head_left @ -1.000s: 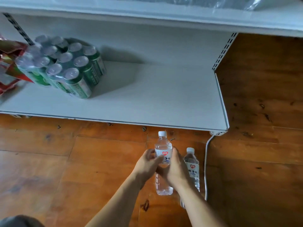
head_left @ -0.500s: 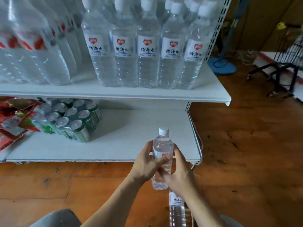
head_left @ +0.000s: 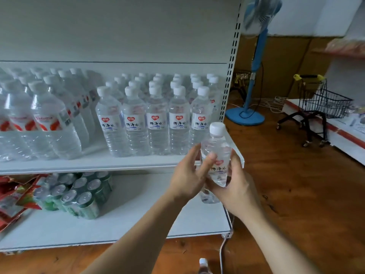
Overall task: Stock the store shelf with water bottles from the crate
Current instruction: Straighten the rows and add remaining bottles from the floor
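Observation:
A clear water bottle (head_left: 216, 149) with a white cap and red-heart label is upright in front of the right end of the middle shelf (head_left: 98, 162). My left hand (head_left: 187, 175) wraps its left side and my right hand (head_left: 235, 184) cups its lower right side. Rows of matching water bottles (head_left: 156, 123) fill the right part of that shelf, up to its right edge. Another bottle's cap (head_left: 203, 262) shows on the floor at the bottom of the frame. No crate is in view.
Larger shrink-wrapped bottles (head_left: 45, 119) fill the shelf's left part. On the lower shelf (head_left: 138, 220) lie a pack of green cans (head_left: 77, 194) and red snack bags (head_left: 13, 196). A blue fan stand (head_left: 246, 107) and a small shopping cart (head_left: 318, 103) stand right on the wooden floor.
Both hands lifted the bottle from floor level up to the middle shelf's right end. My view rose from the lower shelf to the stocked shelf.

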Motion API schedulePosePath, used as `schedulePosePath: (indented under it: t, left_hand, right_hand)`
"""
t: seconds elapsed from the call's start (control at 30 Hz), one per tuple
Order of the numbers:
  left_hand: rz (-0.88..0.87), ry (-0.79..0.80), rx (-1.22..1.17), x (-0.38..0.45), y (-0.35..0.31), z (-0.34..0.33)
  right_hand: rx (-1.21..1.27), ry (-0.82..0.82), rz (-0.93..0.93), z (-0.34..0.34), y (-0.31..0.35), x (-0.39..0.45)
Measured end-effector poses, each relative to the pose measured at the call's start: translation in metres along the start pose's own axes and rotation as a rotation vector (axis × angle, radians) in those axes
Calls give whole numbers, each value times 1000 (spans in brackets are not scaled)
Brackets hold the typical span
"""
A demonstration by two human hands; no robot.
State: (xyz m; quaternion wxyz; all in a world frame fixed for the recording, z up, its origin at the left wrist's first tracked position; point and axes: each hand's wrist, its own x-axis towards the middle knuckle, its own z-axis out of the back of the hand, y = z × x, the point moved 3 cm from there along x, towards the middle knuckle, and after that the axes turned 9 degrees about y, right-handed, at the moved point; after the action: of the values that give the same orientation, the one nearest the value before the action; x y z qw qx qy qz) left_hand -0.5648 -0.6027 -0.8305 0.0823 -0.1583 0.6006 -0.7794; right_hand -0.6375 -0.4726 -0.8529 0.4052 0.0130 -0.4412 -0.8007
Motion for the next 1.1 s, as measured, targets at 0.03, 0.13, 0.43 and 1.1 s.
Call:
schedulePosePath:
  t: [0.03, 0.13, 0.43, 1.1]
  left_hand:
    - [9, -6, -4, 6, -8, 0]
    - [72, 0, 161, 26, -11, -1]
    - [237, 183, 1276, 51, 7, -11]
    - [114, 180, 1128, 63, 27, 9]
  right_hand:
    - [-2, -13, 8, 8, 2, 7]
    - [-21, -43, 24, 26, 1, 29]
    - [-28, -128, 4, 47, -23, 86]
    - [-187, -43, -100, 9, -45, 182]
